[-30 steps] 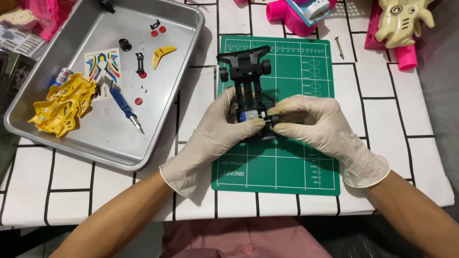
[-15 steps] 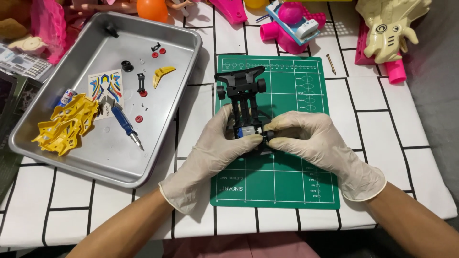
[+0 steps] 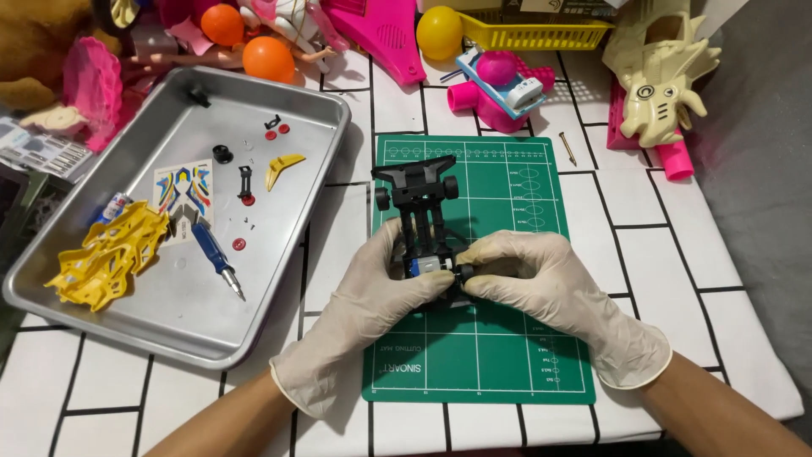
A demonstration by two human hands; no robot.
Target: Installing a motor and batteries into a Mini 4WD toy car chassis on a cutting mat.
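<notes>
Black toy car frame (image 3: 420, 222) sits on the green mat (image 3: 507, 338), gripped by both gloved hands, left hand (image 3: 372, 296) and right hand (image 3: 541, 283). A colourful sticker sheet (image 3: 183, 188) lies in the metal tray (image 3: 279, 313) by its left edge, beside a blue screwdriver (image 3: 213, 254).

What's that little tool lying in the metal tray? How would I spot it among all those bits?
Look at the silver metal tray left of the green cutting mat. Near its middle, just right of the yellow toy car shell and below the sticker sheet, lies a small screwdriver. It is the only long, thin piece there, with a blue handle and a metal tip pointing toward the tray's near edge.
</notes>
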